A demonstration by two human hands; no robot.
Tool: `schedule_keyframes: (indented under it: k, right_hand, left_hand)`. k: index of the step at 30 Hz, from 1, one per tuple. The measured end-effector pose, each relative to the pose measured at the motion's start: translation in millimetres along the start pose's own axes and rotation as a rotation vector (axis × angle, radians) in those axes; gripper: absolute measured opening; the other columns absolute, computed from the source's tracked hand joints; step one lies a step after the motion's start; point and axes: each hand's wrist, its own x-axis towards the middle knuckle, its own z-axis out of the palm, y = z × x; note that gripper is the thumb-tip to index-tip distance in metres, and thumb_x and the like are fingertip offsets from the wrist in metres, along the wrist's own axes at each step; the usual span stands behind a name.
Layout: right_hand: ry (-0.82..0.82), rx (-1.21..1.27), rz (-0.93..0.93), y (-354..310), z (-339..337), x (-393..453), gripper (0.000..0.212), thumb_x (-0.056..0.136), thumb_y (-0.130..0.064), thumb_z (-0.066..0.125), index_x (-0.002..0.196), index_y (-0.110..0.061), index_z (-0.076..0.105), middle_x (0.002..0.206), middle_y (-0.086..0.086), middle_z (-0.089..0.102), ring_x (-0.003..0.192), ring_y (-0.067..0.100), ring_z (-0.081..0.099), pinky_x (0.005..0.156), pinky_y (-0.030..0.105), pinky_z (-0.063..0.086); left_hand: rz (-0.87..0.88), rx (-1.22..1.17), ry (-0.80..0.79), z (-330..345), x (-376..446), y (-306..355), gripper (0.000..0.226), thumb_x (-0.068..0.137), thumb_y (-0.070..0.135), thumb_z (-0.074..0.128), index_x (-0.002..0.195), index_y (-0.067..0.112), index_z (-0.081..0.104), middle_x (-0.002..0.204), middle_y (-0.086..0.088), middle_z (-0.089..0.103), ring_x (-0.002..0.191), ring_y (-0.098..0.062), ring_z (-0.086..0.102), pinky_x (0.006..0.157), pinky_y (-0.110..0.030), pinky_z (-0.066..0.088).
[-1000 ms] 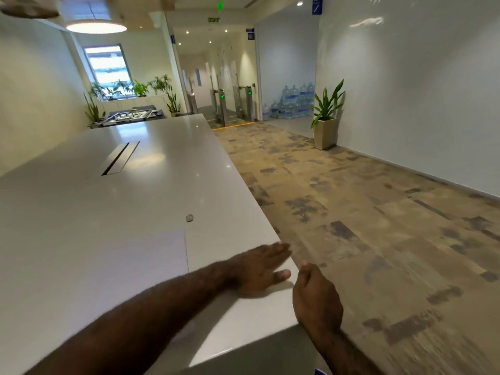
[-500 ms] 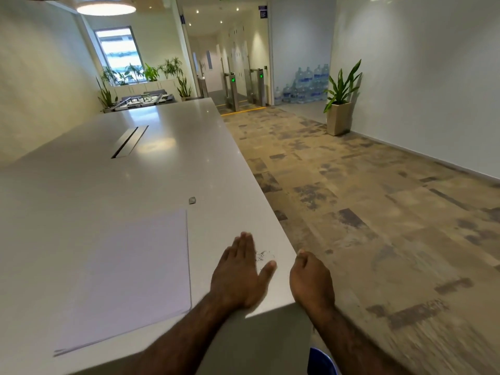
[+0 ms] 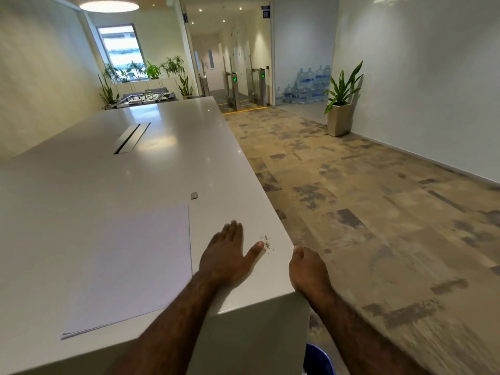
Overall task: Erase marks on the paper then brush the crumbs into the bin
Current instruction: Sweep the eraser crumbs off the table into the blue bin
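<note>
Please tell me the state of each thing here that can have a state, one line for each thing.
left hand: flat on table, fingers straight
right hand: curled at table edge, holds nothing seen
crumbs: on table, beside left thumb
paper: flat on table
eraser: lying beyond paper
bin: on floor, mostly hidden

A long white table (image 3: pixel 151 169) carries 1 sheet of paper (image 3: pixel 127 266) just left of the flat left hand (image 3: pixel 227 255), eraser crumbs (image 3: pixel 266 243) by its thumb, and a small eraser (image 3: pixel 194 195) beyond its fingertips.
</note>
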Motion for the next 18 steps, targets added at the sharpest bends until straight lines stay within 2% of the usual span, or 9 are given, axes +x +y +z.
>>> schedule_keyframes:
  k: [2, 7, 10, 11, 13, 15, 17, 18]
  right_hand:
    - [0.010, -0.008, 0.016, -0.7, 0.7, -0.7, 0.044, 0.104, -0.033, 0.027, 0.116, -0.007, 0.062, 0.119, 0.012, 0.064, 0.105, 0.026, 0.060, 0.086, 0.028, 0.043]
    - [0.028, 0.005, 0.024, 0.3, 0.9, -1.9, 0.043, 0.104, -0.031, 0.029, 0.116, -0.007, 0.062, 0.119, 0.014, 0.064, 0.105, 0.028, 0.060, 0.087, 0.032, 0.044]
    - [0.020, 0.021, -0.014, 4.0, 0.5, -2.5, 0.037, 0.102, -0.026, 0.032, 0.104, -0.008, 0.064, 0.111, 0.013, 0.066, 0.092, 0.026, 0.057, 0.080, 0.031, 0.043]
    - [0.029, 0.029, -0.013, 4.7, 0.4, -3.0, 0.036, 0.102, -0.026, 0.033, 0.100, -0.007, 0.064, 0.108, 0.013, 0.066, 0.089, 0.025, 0.056, 0.078, 0.030, 0.042]
    - [0.054, 0.053, 0.021, 3.6, 0.4, -3.8, 0.038, 0.103, -0.026, 0.031, 0.102, -0.005, 0.063, 0.108, 0.013, 0.065, 0.089, 0.025, 0.056, 0.078, 0.030, 0.041]
    - [0.068, 0.087, 0.048, 3.0, 2.5, -4.7, 0.038, 0.103, -0.026, 0.030, 0.102, -0.005, 0.062, 0.107, 0.014, 0.065, 0.094, 0.028, 0.059, 0.082, 0.033, 0.045]
    - [0.081, 0.115, 0.056, 2.3, 3.3, -5.9, 0.035, 0.103, -0.025, 0.029, 0.102, -0.006, 0.059, 0.107, 0.014, 0.065, 0.094, 0.027, 0.059, 0.083, 0.036, 0.048]
    - [0.089, 0.121, 0.061, 2.2, 3.0, -6.1, 0.034, 0.103, -0.025, 0.029, 0.103, -0.007, 0.058, 0.108, 0.013, 0.064, 0.094, 0.027, 0.059, 0.082, 0.036, 0.047]
  left_hand:
    - [0.102, 0.017, -0.015, -1.0, 7.4, 6.7, 0.093, 0.086, 0.078, -0.001, 0.157, 0.019, -0.003, 0.164, 0.003, -0.007, 0.151, -0.013, -0.005, 0.121, -0.033, 0.001]
    - [0.318, 0.047, -0.111, -9.4, 17.1, 39.1, 0.078, 0.095, 0.068, 0.005, 0.158, 0.021, 0.000, 0.165, 0.004, -0.005, 0.151, -0.010, -0.003, 0.122, -0.032, 0.001]
    - [0.420, -0.069, -0.137, -10.9, -11.9, 49.3, 0.072, 0.099, 0.062, 0.012, 0.158, 0.022, 0.004, 0.165, 0.005, 0.001, 0.150, -0.006, 0.001, 0.121, -0.027, 0.003]
    - [0.399, -0.178, -0.111, -11.2, -22.5, 49.3, 0.070, 0.101, 0.060, 0.017, 0.158, 0.022, 0.004, 0.165, 0.006, 0.002, 0.150, -0.006, 0.003, 0.119, -0.024, 0.003]
    - [0.211, -0.325, 0.046, -13.0, -39.2, 43.5, 0.071, 0.102, 0.056, 0.025, 0.158, 0.020, 0.002, 0.165, 0.006, 0.001, 0.150, -0.008, 0.005, 0.117, -0.023, 0.003]
    - [-0.069, -0.233, 0.131, -12.1, -51.3, 31.9, 0.074, 0.102, 0.055, 0.025, 0.157, 0.014, -0.003, 0.165, -0.001, -0.004, 0.152, -0.016, 0.002, 0.119, -0.028, 0.002]
    - [-0.218, -0.103, 0.025, -6.6, -60.0, 26.5, 0.079, 0.100, 0.058, 0.019, 0.156, 0.009, -0.009, 0.164, -0.010, -0.013, 0.152, -0.023, -0.007, 0.123, -0.036, -0.001]
    - [-0.216, -0.052, -0.035, -2.6, -61.3, 27.0, 0.081, 0.099, 0.060, 0.015, 0.155, 0.008, -0.011, 0.163, -0.011, -0.017, 0.151, -0.024, -0.012, 0.123, -0.038, -0.003]
